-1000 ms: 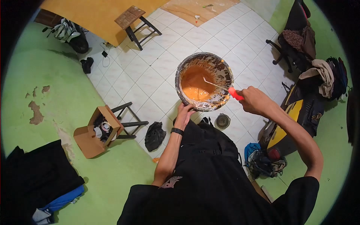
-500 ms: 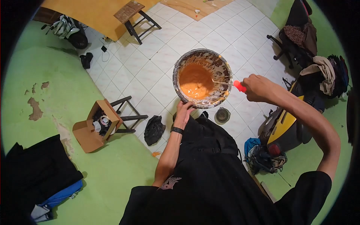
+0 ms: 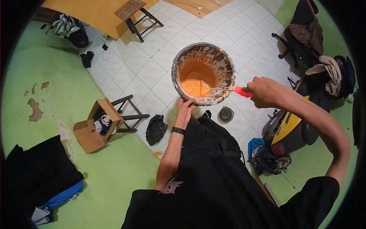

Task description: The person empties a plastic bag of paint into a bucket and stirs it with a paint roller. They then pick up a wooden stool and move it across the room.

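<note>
A paint-splattered bucket point(image 3: 222, 63) with thick orange paint point(image 3: 196, 80) inside is tilted toward me in front of my body. My left hand point(image 3: 185, 110) is closed on its near rim, wearing a dark wristband. In my right hand point(image 3: 265, 91), wrapped fingers grip the red handle of a tool with a thin metal shaft point(image 3: 221, 89). The shaft crosses the bucket's right rim, and its far end sits in the paint, so the tip's shape is hidden.
A small dark round container point(image 3: 225, 114) and a black plastic bag point(image 3: 156, 129) lie on the tiles. An open cardboard box point(image 3: 91, 137) rests by a stool at left. Another wooden stool point(image 3: 129, 10) stands farther off. A yellow-and-black motorbike point(image 3: 291, 124) is at right.
The bucket has shifted slightly up and left in view and tips more toward me. The tool's end has moved left and nearer in the paint, with the right hand slightly lower.
</note>
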Demonstrator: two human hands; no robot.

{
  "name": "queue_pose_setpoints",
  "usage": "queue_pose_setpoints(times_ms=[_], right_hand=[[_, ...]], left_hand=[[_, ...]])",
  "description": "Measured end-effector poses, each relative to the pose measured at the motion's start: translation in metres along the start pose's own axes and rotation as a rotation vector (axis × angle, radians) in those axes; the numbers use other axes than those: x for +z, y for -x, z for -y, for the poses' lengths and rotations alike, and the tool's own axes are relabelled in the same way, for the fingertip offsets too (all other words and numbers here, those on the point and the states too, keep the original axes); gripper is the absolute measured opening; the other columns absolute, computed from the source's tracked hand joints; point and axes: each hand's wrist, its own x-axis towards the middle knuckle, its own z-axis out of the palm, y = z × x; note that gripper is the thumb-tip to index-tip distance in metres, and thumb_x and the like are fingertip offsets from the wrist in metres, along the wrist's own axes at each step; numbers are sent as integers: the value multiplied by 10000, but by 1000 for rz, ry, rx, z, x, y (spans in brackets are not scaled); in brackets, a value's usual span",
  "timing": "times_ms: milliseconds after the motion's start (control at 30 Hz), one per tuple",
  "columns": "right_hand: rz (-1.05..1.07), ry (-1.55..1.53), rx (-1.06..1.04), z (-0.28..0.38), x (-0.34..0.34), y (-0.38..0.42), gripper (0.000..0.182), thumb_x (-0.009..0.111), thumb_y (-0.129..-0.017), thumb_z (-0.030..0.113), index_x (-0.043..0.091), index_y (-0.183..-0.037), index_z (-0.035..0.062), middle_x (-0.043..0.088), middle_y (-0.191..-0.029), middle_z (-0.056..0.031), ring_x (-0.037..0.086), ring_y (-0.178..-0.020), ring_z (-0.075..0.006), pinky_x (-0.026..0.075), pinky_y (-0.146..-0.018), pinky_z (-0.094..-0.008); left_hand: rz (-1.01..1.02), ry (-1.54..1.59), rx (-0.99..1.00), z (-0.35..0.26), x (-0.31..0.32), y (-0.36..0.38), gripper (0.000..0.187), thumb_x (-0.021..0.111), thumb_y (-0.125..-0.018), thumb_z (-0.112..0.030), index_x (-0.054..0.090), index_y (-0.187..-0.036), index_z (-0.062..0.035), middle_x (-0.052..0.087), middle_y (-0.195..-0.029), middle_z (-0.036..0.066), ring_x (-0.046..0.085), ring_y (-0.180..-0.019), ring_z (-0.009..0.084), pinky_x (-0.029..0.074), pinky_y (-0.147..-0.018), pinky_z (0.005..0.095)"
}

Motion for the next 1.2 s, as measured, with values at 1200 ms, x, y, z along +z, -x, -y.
queue_pose_setpoints(times_ms=[1200], right_hand=[[-127,42,52,6,-29,17,158,540,-746,10,601,-885,-34,598,-709,-220,601,-737,-378,481,-660,-456]], left_hand=[[31,49,-2,-7,33,12,400,591,-803,21,490,-1188,-17,610,-1091,101,610,-979,214,531,-813,367]])
